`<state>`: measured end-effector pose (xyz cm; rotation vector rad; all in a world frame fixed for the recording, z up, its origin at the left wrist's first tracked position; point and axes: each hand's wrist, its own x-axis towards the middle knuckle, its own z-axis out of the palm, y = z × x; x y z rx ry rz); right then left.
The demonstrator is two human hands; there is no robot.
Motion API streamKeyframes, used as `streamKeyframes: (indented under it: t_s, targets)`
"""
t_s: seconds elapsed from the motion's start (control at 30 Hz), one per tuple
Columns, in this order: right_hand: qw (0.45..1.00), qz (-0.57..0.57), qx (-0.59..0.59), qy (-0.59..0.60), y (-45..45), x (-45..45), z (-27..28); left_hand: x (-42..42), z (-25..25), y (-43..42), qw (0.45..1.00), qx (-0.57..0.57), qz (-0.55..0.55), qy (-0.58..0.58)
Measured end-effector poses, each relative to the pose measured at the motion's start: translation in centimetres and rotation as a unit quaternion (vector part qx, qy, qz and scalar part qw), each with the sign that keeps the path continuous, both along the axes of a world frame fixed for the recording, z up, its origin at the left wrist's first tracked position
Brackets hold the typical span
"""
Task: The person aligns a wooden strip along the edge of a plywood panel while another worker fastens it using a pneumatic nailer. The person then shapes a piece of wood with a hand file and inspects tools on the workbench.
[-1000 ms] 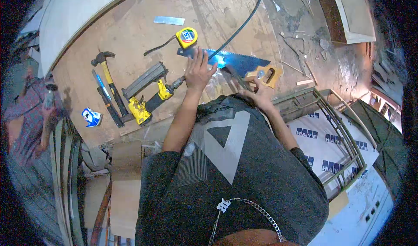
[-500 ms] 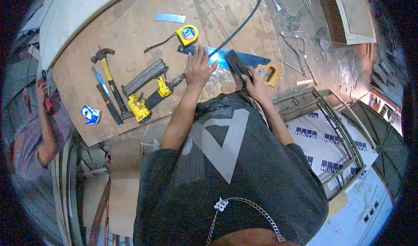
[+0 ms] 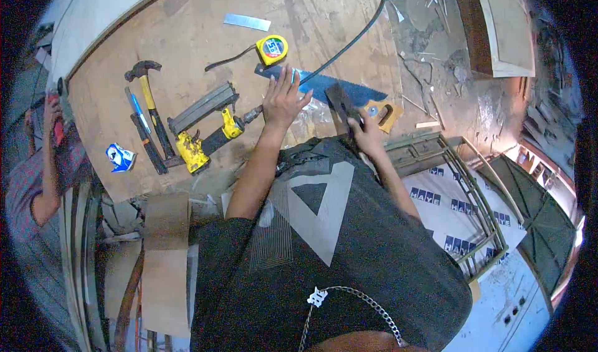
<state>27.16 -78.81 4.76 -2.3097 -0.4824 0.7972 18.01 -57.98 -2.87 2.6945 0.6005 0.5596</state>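
Note:
My left hand (image 3: pixel 284 103) lies flat on the worktable, its fingers apart and their tips at the saw's blade. The handsaw (image 3: pixel 358 90) rests with its yellow handle to the right. My right hand (image 3: pixel 367 134) is closed around a dark oblong block (image 3: pixel 339 103), whose far end overlaps the saw blade. I cannot make out exactly what kind of tool the block is. A yellow nail gun (image 3: pixel 215 141) lies left of my left hand, with a hose fitting reaching toward the wrist. The yellow tape measure (image 3: pixel 272 50) sits beyond my left fingertips.
On the wooden worktable (image 3: pixel 187 53) lie a hammer (image 3: pixel 149 97), a blue-and-dark slim tool (image 3: pixel 142 118), a crumpled blue-white packet (image 3: pixel 120 157) and a metal strip (image 3: pixel 247 21). A black hose (image 3: pixel 355 41) crosses it. Another person (image 3: pixel 47 171) is at far left; a metal frame (image 3: pixel 476 209) stands at right.
The view has shifted slightly. My right hand has drawn a little toward my body with the dark block, which has tilted in the grip. My left hand stays in place.

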Motion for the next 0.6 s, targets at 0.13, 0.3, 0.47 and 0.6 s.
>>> streamKeyframes:
  t_s: [0.13, 0.3, 0.47, 0.6]
  targets:
    - [0.997, -0.017, -0.022, 0.072, -0.8, 0.2, -1.5, 0.1, 0.1, 0.1, 1.000, -0.008, -0.003, 0.019]
    - [0.999, -0.003, 0.000, 0.048, -0.5, 0.7, -0.3, -0.1, 0.3, 0.1, 1.000, -0.022, -0.001, 0.015]
    - [0.995, -0.007, -0.097, -0.039, 0.7, 0.2, -0.4, 0.0, 0.1, 0.0, 1.000, -0.022, -0.006, 0.020]
    - [0.990, -0.010, -0.074, 0.123, 0.9, 1.7, 1.7, -0.1, -0.1, 0.0, 0.999, -0.019, -0.016, 0.036]
